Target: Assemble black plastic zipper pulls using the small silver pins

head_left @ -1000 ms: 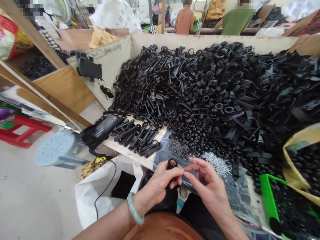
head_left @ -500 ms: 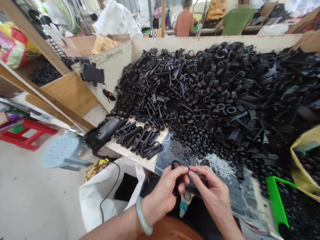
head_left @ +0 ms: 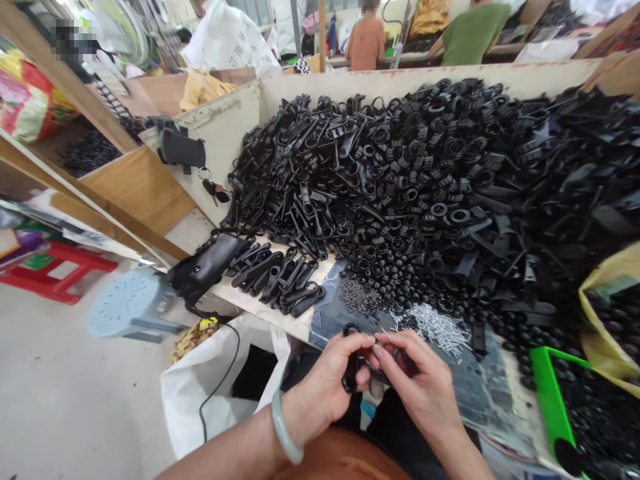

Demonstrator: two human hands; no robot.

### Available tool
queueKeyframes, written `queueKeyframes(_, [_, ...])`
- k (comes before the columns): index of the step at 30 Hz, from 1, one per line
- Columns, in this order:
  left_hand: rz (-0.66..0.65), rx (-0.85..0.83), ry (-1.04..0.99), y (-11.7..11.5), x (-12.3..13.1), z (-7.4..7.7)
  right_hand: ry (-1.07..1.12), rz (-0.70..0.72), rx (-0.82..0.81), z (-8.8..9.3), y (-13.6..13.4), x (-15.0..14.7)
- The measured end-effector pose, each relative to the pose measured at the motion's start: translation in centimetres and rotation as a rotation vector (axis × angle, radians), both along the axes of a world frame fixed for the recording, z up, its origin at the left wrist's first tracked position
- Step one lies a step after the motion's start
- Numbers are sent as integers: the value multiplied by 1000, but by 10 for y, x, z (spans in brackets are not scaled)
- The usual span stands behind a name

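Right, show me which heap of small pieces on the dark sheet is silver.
The heap of silver pins nearest the right hand; the other heap is dark grey.

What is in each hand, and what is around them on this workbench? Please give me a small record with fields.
Left hand: holds a black plastic ring part; wears a pale green bangle.
Right hand: pinches a thin metal pin.
Near the hands: a pile of silver metal pins, small dark screws.
Bench: a large heap of black plastic parts.
Right side: a green tray, a yellow bag.
Beyond the bench: two co-workers, one in an orange shirt, one in a green shirt.
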State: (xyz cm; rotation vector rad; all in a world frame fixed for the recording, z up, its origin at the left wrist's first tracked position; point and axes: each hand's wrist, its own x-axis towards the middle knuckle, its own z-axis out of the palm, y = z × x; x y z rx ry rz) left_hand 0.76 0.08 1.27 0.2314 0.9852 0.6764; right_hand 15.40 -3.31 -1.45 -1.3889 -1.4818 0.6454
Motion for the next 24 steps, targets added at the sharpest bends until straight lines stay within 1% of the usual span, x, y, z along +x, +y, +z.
queueKeyframes(3, [-24, -1, -12, 0, -4, 3, 3, -8, -38, -1, 0, 3])
queueKeyframes(4, [-51, -3, -31, -1, -7, 4, 15, -18, -48, -1, 1, 5])
queueKeyframes(6, [-135, 9, -70, -2, -14, 6, 39, -36, -66, -1, 1, 8])
queueKeyframes(8, [-229, 57, -76, -4, -21, 7, 53, -36, -65, 0, 2, 10])
queueKeyframes(11, [-309, 159, 1, -7, -29, 6, 55, 21, -50, 5, 1, 8])
queueKeyframes(14, [-336, 233, 67, -7, -32, 4, 28, 88, -32, 6, -2, 4])
queueKeyframes(19, [-353, 335, 88, -2, -34, 0, -68, 177, -14, -1, -5, 1])
queueKeyframes(24, [-348, 389, 106, 0, -33, 4, -124, 174, -25, -4, -2, 4])
